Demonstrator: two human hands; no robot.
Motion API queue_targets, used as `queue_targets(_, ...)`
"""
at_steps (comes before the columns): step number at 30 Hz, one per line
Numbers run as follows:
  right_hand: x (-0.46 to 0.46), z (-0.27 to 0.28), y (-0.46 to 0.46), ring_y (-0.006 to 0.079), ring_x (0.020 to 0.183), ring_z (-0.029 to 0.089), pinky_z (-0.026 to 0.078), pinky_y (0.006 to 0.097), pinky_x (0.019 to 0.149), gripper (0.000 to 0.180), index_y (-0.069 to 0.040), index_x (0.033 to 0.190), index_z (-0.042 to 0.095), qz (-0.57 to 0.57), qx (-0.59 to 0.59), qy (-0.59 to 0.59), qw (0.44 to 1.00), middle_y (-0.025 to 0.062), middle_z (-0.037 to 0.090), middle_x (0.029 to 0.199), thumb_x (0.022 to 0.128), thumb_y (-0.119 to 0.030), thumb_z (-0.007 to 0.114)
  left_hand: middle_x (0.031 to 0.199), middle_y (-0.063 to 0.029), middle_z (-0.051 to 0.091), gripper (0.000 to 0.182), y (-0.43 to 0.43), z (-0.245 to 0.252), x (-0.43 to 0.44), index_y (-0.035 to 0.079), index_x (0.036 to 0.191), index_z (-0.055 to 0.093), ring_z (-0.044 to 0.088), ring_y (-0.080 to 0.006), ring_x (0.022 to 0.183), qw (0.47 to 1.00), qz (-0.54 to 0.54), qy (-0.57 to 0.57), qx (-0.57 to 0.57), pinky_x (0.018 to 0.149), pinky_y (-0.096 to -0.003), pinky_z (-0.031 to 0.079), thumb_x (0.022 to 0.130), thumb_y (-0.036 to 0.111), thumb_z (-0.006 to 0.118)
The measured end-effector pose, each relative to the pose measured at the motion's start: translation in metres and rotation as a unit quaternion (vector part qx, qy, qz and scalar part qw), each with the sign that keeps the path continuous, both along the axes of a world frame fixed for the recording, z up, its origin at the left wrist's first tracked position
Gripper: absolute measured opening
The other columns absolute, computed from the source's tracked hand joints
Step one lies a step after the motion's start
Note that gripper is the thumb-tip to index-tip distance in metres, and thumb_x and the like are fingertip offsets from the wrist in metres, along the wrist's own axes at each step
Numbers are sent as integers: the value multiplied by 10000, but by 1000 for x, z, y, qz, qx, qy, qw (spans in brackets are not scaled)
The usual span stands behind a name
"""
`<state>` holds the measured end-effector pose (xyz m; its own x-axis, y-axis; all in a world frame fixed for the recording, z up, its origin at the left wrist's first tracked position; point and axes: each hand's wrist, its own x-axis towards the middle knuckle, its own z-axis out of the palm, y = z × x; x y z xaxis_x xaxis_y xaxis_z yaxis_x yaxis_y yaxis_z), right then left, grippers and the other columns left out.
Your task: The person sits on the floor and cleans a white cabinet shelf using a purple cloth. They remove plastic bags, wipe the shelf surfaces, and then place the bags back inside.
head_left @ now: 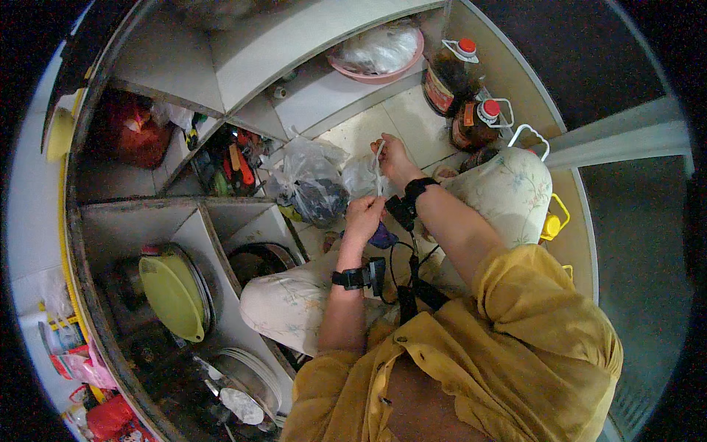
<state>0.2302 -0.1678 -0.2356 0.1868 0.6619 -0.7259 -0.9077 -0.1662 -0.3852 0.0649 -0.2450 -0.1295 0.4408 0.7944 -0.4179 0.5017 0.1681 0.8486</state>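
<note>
My left hand (364, 217) and my right hand (393, 156) are close together over the tiled floor. Between them runs a narrow white strip (379, 175), gripped at both ends; it looks like twisted plastic or cord, but I cannot tell which. Behind the strip is a pale translucent plastic bag (358, 175). A knotted clear plastic bag (314, 185) with dark contents rests on the floor just left of my hands. Something purple (383, 236) shows below my left hand, partly hidden by it.
Left stand open cabinet compartments with a green plastic basin (172, 293), stacked plates (251, 370) and red-handled tools (243, 168). A pink basin (381, 74) holds plastic-wrapped contents on the shelf ahead. Large red-capped bottles (442, 83) line the right side. Cables (413, 259) hang near my lap.
</note>
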Motion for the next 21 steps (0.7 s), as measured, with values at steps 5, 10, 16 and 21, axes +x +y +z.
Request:
queue_targets(5,2,-15,6,187,594,456,368,321,559,281,-114,798,503,-102,-79,29,991,34,488,671,927,-357,556,624,-2,604,349,-4,8,1,-5,710,649,534,-94,586,999,-33,41,14,557,-258,406,951,240,582)
queue_targets(10,8,-19,5,195,616,492,425,335,613,334,-102,818,518,-56,-69,51,995,45,476,658,924,-417,549,647,-7,611,324,-9,12,-9,0,726,648,529,-92,582,1000,-4,-8,-28,552,-260,401,948,229,593)
queue_targets(16,22,-8,3,189,704,564,445,334,636,312,-76,900,565,2,3,56,998,74,610,812,945,-383,532,659,-9,600,302,1,12,-25,17,715,640,528,-102,582,976,105,-118,-153,582,-266,418,948,208,613)
queue_targets(21,27,32,-8,186,844,651,504,302,739,305,-22,1124,599,141,140,-44,979,53,674,1017,936,-258,552,786,-52,656,308,17,9,-44,5,919,687,573,-127,678,904,275,-227,-234,648,-259,453,959,297,594)
